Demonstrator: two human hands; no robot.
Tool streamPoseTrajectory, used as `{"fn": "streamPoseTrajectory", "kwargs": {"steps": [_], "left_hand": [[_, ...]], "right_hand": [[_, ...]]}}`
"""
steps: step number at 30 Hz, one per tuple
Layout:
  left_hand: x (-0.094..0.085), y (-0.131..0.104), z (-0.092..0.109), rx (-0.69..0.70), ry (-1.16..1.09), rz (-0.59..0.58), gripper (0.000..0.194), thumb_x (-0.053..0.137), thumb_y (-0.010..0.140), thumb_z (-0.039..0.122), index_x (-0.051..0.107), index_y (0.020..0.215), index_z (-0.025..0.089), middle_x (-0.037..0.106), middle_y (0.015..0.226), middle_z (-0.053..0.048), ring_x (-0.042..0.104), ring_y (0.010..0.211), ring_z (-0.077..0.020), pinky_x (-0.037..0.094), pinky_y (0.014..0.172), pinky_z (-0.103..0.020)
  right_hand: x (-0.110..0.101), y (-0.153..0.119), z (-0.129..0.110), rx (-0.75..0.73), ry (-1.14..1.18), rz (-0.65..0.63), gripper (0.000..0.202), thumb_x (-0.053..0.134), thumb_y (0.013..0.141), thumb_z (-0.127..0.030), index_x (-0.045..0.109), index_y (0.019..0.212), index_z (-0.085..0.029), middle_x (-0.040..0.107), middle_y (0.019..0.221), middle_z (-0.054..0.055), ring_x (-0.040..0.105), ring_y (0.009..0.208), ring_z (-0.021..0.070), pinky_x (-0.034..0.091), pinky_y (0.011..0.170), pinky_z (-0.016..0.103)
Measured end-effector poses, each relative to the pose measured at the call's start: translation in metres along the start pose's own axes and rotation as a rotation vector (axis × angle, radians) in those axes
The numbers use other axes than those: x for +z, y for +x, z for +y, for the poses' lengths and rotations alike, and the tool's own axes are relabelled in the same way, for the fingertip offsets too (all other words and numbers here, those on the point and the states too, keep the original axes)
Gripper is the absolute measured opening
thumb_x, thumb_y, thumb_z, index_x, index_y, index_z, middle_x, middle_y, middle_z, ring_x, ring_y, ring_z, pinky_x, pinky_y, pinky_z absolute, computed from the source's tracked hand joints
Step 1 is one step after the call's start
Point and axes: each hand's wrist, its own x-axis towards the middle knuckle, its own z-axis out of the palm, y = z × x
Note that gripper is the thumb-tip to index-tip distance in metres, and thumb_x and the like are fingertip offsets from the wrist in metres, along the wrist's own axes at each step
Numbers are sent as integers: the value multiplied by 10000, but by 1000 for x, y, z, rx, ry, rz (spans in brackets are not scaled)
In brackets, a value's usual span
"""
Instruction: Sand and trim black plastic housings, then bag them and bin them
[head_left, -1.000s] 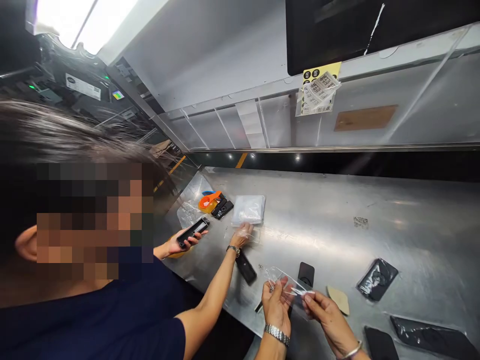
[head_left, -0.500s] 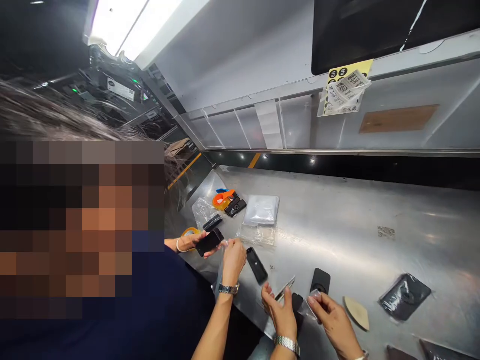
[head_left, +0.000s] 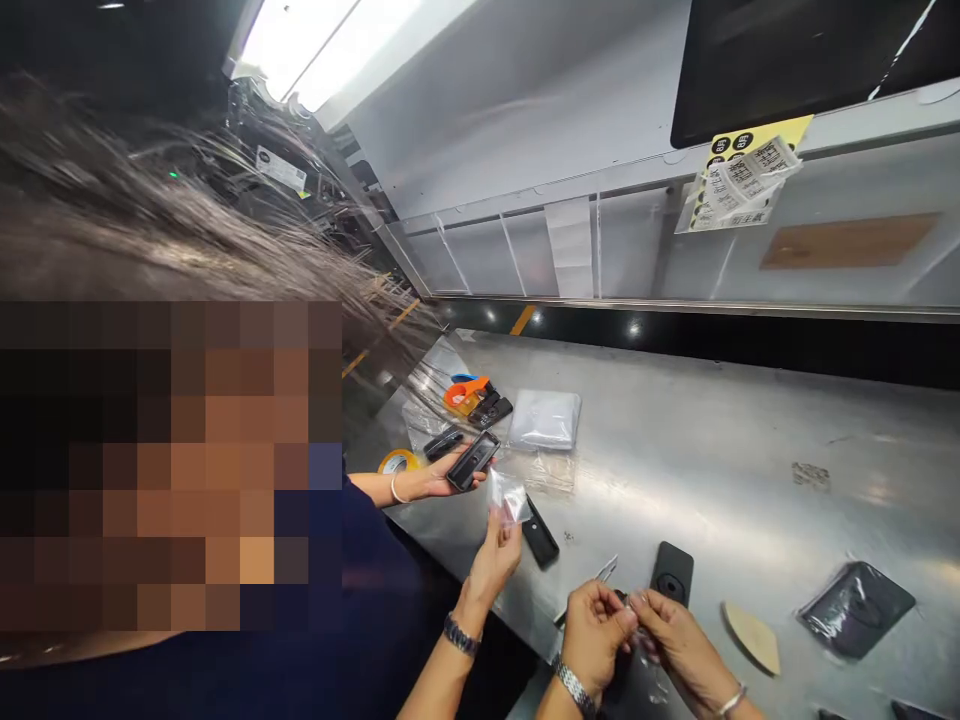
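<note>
Near the bottom edge, my left hand (head_left: 594, 640) and my right hand (head_left: 679, 635) meet with pinched fingertips on a small piece of clear plastic (head_left: 657, 672). Its shape is mostly hidden by the fingers. A thin silver pointed tool (head_left: 607, 570) pokes out behind my left hand, on the metal table (head_left: 735, 480). Just beyond my right hand lies a black phone-shaped piece (head_left: 673, 572) with a round mark. A cream curved piece (head_left: 751, 638) rests to the right of that hand.
At left, a co-worker in navy holds a black case (head_left: 474, 462) and a clear bag (head_left: 508, 497). Another black case (head_left: 540, 535) lies nearby. Farther back are a white wrapped pack (head_left: 546, 419) and an orange tape holder (head_left: 466, 392). A bagged black item (head_left: 855, 610) sits at right.
My hands have come together, and my left fingers have closed. The co-worker's hands have parted from the black case, one lifting a clear bag. The view has shifted, moving the scene rightward.
</note>
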Motion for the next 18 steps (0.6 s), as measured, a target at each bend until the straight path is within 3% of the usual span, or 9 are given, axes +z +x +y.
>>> {"fn": "streamPoseTrajectory", "kwargs": {"steps": [3,7,10,14,18], "left_hand": [[-8,0,0,36,48,136,433,720,605,505,432,640,184,451,508,56,446,463,-87,343,484,-224],[-11,-9,6,127,244,231,192,665,657,193,532,794,175,531,640,16,507,611,-128,400,626,-257],[-12,-15,17,214,505,232,323,573,712,140,594,1031,185,595,818,-54,550,744,-186,424,745,-314],[-15,-13,22,273,650,262,213,442,833,230,651,815,197,611,856,-110,566,836,-257,414,792,-386],[-15,-9,7,295,680,245,158,466,815,228,608,746,231,624,781,-103,579,775,-268,426,738,-407]], "right_hand": [[2,1,-2,-56,-86,56,416,484,741,-602,418,592,-219,398,511,-55,357,487,112,329,479,261],[7,1,-8,-173,-268,158,291,574,717,-479,487,618,-219,469,574,-36,436,578,150,364,572,286],[11,0,-13,-237,-381,165,210,549,753,-412,556,665,-222,545,627,-11,487,615,171,385,610,301],[12,1,-15,-267,-477,168,209,499,801,-392,593,736,-218,590,674,12,533,633,181,417,628,307],[12,1,-12,-254,-544,224,277,395,856,-401,569,748,-215,613,688,36,559,639,199,435,626,329]]}}
